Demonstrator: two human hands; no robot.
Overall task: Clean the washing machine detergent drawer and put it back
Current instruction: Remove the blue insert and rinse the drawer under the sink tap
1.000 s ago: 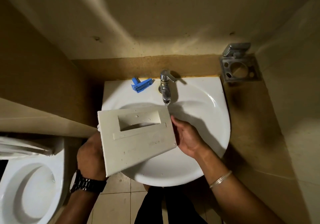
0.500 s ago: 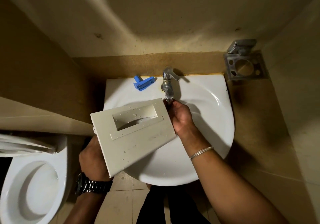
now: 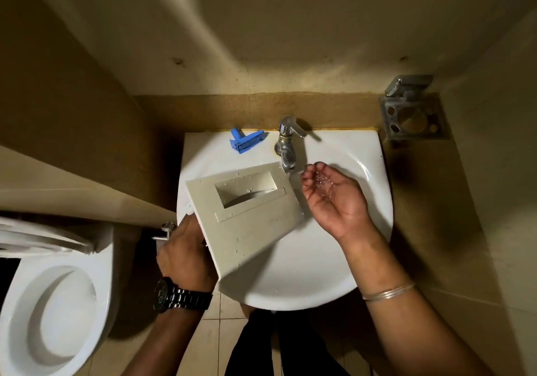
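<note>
Off-white plastic detergent drawer (image 3: pixel 247 213) sits tilted over the sink (image 3: pixel 363 230), its long axis running from near-left up toward the tap (image 3: pixel 286 151). Our left hand (image 3: pixel 186 255) grips its near-left corner; our right hand (image 3: pixel 334 198), cupped open with water, waits just right of it.

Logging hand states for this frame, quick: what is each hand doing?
Left hand: holds the detergent drawer by its left edge.
Right hand: open, palm up, cupping water beside the tap.
</note>
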